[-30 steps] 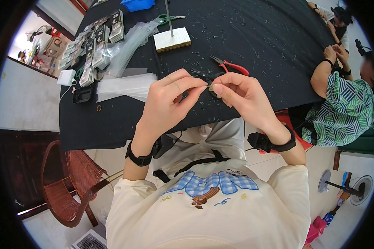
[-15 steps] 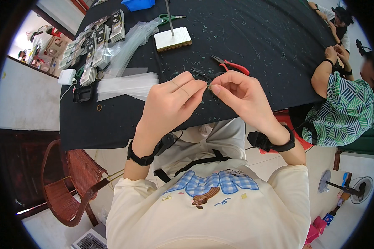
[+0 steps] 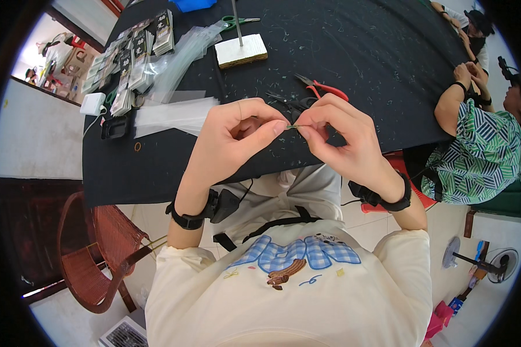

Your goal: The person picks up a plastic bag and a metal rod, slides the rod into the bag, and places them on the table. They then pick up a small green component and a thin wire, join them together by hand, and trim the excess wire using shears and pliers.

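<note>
A thin green strand (image 3: 293, 126) runs between pinching fingers (image 3: 278, 127)

The thin green piece (image 3: 293, 126) is too small to make out, the right hand (image 3: 342, 132) hides part of the black scissors (image 3: 298, 106), and the view's top edge cuts off the blue bin (image 3: 193, 4) and the upright metal rod (image 3: 237, 21).
</note>
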`<action>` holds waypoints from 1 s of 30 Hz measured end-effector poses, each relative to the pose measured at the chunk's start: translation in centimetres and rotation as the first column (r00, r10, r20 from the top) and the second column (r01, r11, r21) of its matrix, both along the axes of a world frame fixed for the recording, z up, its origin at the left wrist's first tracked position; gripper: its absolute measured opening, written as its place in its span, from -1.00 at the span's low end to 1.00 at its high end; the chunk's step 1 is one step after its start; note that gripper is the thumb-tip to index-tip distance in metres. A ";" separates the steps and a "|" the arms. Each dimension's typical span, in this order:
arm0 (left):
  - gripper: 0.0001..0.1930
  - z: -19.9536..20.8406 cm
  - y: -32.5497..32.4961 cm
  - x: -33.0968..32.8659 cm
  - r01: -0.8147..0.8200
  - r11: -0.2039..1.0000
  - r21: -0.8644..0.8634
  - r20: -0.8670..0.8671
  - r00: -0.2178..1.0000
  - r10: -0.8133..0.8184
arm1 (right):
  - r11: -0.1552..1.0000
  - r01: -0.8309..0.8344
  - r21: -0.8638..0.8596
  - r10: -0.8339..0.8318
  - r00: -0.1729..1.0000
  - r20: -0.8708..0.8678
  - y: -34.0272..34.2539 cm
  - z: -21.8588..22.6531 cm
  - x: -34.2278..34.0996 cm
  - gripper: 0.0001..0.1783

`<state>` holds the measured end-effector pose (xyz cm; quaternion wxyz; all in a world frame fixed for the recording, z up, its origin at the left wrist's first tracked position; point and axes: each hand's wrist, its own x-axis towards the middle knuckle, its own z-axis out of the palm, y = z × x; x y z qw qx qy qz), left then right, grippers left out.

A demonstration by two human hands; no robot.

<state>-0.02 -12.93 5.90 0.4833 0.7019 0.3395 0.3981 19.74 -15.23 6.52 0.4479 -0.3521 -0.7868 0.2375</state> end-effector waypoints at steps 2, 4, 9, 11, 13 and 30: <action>-0.88 0.4 0.0 -0.1 0.087 0.984 -0.154 0.086 0.993 -0.074 | 1.000 -0.015 0.012 0.015 1.000 0.011 0.0 0.2 0.0 -0.85; -0.88 0.8 -0.1 0.0 0.102 0.977 -0.187 0.113 0.990 -0.082 | 0.999 -0.027 0.025 0.026 0.999 0.024 0.0 0.4 0.1 -0.85; -0.88 0.9 -0.1 0.1 0.134 0.962 -0.239 0.163 0.982 -0.096 | 0.990 -0.037 0.136 0.027 0.997 0.077 0.1 0.6 0.2 -0.84; -0.94 1.0 -0.1 0.0 0.117 0.962 -0.249 0.113 0.989 -0.091 | 0.992 -0.032 0.124 0.023 0.997 0.070 0.1 0.5 0.2 -0.83; -0.93 0.6 -0.2 0.2 0.115 0.970 -0.216 0.151 0.985 -0.083 | 0.993 -0.028 0.112 0.021 0.998 0.063 0.0 0.5 0.1 -0.83; -0.96 0.9 -1.6 1.8 -0.264 0.950 0.168 0.117 0.962 0.246 | 0.959 -0.029 -0.284 -0.100 0.897 -0.430 -0.5 -0.4 -2.1 -0.89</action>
